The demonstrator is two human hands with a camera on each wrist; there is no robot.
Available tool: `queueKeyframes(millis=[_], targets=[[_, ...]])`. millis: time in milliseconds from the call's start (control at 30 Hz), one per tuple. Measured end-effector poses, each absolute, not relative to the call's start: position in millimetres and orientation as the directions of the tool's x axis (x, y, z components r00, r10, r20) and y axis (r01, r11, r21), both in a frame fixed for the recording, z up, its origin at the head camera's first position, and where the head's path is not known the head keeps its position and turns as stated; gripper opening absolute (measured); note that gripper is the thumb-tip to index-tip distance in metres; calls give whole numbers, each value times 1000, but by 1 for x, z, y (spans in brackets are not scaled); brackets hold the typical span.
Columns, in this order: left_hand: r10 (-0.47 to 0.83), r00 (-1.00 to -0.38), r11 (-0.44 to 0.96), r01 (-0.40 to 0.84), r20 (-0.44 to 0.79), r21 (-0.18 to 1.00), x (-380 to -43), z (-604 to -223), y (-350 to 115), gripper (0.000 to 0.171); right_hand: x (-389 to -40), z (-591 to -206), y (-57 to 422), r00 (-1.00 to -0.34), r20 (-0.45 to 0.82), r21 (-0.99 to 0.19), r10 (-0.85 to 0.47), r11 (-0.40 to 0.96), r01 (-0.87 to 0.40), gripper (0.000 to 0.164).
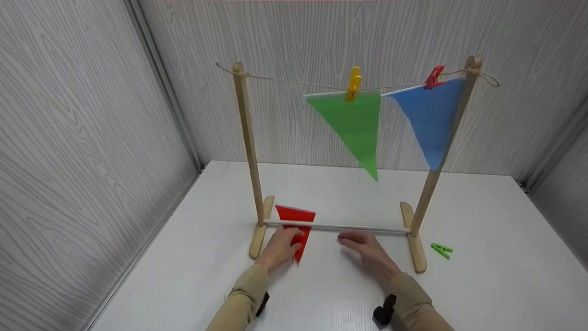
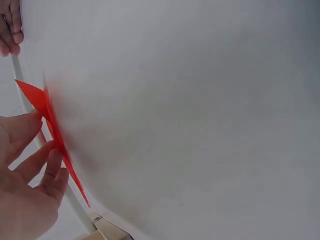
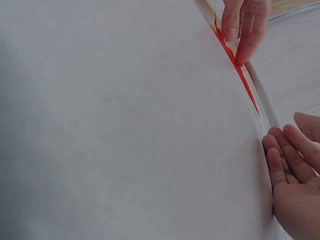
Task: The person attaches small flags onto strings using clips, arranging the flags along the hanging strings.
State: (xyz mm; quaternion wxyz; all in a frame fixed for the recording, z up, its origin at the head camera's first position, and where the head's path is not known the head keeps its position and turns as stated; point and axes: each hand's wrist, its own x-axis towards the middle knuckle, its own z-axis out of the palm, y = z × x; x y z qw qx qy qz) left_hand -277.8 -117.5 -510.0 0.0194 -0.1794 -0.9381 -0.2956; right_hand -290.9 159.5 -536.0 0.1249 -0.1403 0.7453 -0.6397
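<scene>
A red paper pennant [image 1: 295, 214] lies on the table under the rod of a wooden stand, its tip toward me. My left hand [image 1: 279, 248] pinches it between thumb and fingers; in the left wrist view the red pennant [image 2: 55, 127] bends up from the table at the thumb. To the right, my right hand [image 1: 366, 248] rests on the table near the rod [image 1: 358, 227], fingers relaxed and holding nothing. On the string above hang a green pennant [image 1: 356, 119] under a yellow clothespin [image 1: 353, 83] and a blue pennant [image 1: 429, 117] under a red clothespin [image 1: 434, 77].
A light green clothespin [image 1: 442, 250] lies on the table right of the stand. Two wooden posts, the left post [image 1: 248, 138] and the right post [image 1: 429, 191], rise from flat feet with the string tied between them. Grey wood-patterned walls [image 1: 92, 138] enclose the white table [image 1: 482, 220].
</scene>
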Motion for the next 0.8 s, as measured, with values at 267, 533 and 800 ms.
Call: queueKeyframes(millis=[267,533,800], targets=[[331,-937,768,338,114,544,-279,-508,-115,28,-290,-535,159,-931,-13,-985,-366,166,-51,39],[337,-936,780,339,105,526,-280,-509,-114,31,-288,-534,159,-934,-31,-984,-356,176,-34,40],[347,-931,773,350,110,529,-278,-509,-114,31,-287,-535,158,-944,-59,-984,-325,180,0,41]])
